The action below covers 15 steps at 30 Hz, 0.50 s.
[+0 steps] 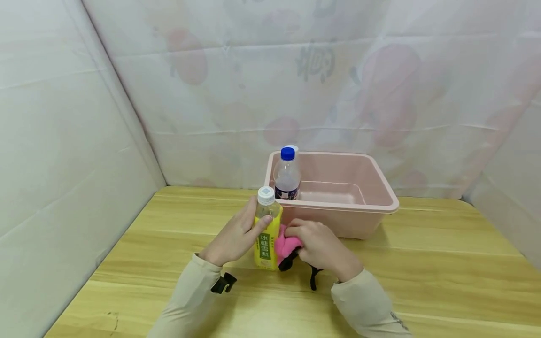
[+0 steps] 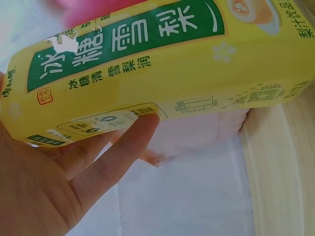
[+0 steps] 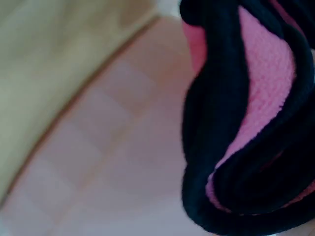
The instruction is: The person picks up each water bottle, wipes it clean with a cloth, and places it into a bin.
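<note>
My left hand grips a yellow-labelled drink bottle with a white cap, its thumb across the front near the shoulder. The bottle stands nearly upright over the wooden table, in front of the basin. In the left wrist view the label of the bottle fills the upper part, with fingers spread along its side. My right hand holds a bunched pink cloth with black edging against the bottle's right side. Close up in the right wrist view, the cloth shows folded black borders.
A pink plastic basin stands behind the hands. Inside its left end is a clear bottle with a blue cap, with another white-capped one partly hidden behind it. Pale printed curtains enclose the wooden table at the back and sides.
</note>
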Tool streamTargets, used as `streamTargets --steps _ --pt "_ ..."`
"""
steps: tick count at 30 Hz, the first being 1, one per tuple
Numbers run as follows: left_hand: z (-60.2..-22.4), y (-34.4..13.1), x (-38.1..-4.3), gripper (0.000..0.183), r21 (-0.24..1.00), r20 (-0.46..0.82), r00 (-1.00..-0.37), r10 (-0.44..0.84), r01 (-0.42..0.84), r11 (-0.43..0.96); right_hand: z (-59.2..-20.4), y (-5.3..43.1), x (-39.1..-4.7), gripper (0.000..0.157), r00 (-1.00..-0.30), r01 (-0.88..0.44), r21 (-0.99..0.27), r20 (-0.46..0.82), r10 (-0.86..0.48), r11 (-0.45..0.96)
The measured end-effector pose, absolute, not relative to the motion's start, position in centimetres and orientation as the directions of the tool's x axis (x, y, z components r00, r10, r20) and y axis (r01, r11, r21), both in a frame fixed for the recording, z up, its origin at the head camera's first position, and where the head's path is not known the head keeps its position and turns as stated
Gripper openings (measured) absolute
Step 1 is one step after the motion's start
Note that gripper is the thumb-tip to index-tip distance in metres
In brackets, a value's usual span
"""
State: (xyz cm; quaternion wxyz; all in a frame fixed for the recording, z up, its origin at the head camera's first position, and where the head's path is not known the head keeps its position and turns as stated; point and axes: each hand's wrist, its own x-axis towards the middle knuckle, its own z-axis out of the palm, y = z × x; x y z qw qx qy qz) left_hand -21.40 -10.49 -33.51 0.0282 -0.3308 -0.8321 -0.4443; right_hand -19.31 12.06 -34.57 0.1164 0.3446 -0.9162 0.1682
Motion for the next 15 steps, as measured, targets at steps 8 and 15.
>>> streamTargets --steps 8,15 --pt "-33.5 -10.7 -21.3 0.047 0.725 0.345 -0.778 0.525 0.576 0.378 -35.9 11.6 -19.3 0.043 -0.803 -0.59 -0.265 0.097 -0.588 0.763" --pt "-33.6 -10.7 -21.2 0.046 0.718 0.349 -0.772 0.531 0.584 0.378 -35.5 12.0 -19.3 0.04 -0.766 -0.64 -0.251 0.135 -0.628 0.726"
